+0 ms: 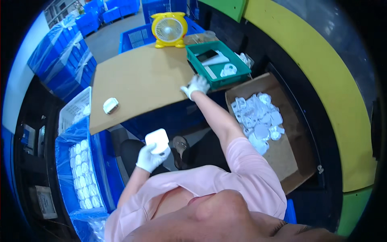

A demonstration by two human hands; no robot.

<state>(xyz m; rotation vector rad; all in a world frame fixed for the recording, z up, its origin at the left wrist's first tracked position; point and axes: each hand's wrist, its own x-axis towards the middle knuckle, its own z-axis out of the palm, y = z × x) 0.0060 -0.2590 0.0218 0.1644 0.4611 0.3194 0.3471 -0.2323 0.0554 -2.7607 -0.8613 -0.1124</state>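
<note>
My left hand (150, 160), in a white glove, grips a flat white rounded-square plastic piece (157, 139) above my lap. My right hand (197, 85), gloved too, is stretched out at the cardboard-covered table's right edge, beside the green tray (219, 84). Its fingers are spread and nothing shows in them. Inside the tray lie a white moulded part (228, 70), a dark flat object (207, 55) and some white sheets. Toward the left of the cardboard sheet (137, 82) rests another small white plastic part (110, 105).
A yellow fan (169, 30) stands at the table's far edge. At my right, a cardboard box (290, 151) holds a heap of white parts (260, 117). Lined with plastic, a blue bin (64, 161) of stacked wrapped pieces (85, 175) is at my left, near a white basket (64, 115).
</note>
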